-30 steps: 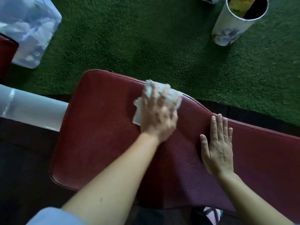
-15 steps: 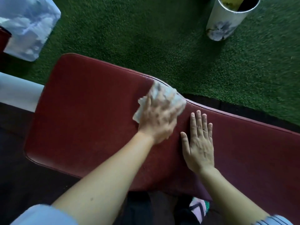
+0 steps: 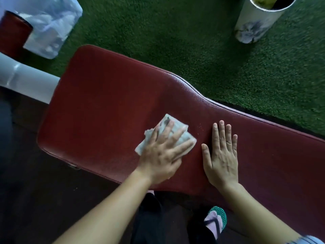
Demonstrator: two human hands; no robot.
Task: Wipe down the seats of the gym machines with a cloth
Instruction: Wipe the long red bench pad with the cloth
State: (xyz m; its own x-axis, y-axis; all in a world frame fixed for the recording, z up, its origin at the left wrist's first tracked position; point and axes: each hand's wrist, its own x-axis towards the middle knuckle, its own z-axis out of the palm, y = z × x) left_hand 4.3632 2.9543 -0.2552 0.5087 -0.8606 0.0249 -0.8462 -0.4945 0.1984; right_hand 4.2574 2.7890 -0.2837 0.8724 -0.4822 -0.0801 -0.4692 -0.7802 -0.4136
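Observation:
A dark red padded bench seat [image 3: 105, 103] runs from the left across to the lower right. My left hand [image 3: 163, 152] lies flat with spread fingers on a crumpled white cloth [image 3: 168, 123], pressing it onto the seat near the middle. The cloth shows grey smudges and sticks out past my fingers. Just to its right, my right hand [image 3: 221, 154] rests palm down on the seat, fingers straight and together, holding nothing.
Green artificial turf [image 3: 193, 41] lies beyond the bench. A white cylindrical bin [image 3: 255, 20] stands at the top right, a clear plastic bag [image 3: 51, 27] at the top left. A white machine frame bar [image 3: 26, 80] passes left of the seat. My sandalled foot [image 3: 217, 221] shows below the bench.
My left hand has slid the cloth from the far edge of the seat toward the near side. My right hand has stayed flat on the seat beside it.

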